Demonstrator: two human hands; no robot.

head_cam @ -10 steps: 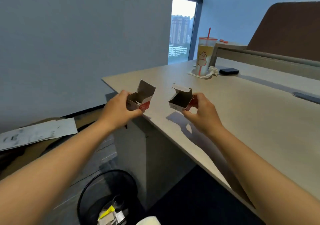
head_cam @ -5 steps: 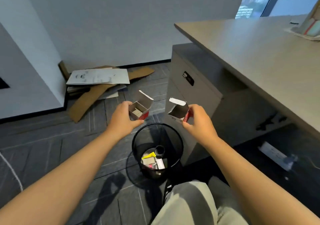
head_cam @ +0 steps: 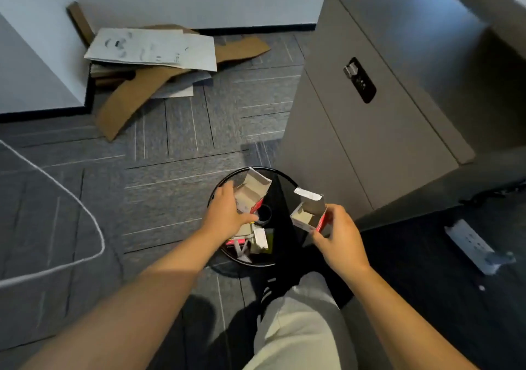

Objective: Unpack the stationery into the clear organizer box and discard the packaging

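1. From my remote seat, I see the left hand (head_cam: 227,213) gripping a small open carton (head_cam: 252,194), its fingers curled round the box, directly above the black wire wastebasket (head_cam: 227,180) on the floor.
2. That left-hand carton is grey-white inside with a red side, its lid flap standing open toward the far side.
3. The right hand (head_cam: 337,236) pinches a second open carton (head_cam: 308,213) between thumb and fingers, just to the right of the wastebasket's rim and apart from the first carton.
4. I see this second carton tilted, flap raised, with a red face turned to the palm.
5. Inside the wastebasket lie discarded packaging scraps (head_cam: 253,241): white, red and yellow-green pieces, and a dark ring-shaped object.
6. A grey drawer cabinet (head_cam: 370,130) with a dark lock panel stands to the right, just beside the wastebasket.
7. At the far left, flattened cardboard and printed sheets (head_cam: 153,56) are piled against the wall.
8. A white cable (head_cam: 85,213) loops over the grey carpet tiles at left; a white power strip (head_cam: 472,246) lies on the floor at right.
9. A knee in light trousers (head_cam: 299,327) shows at the near edge.
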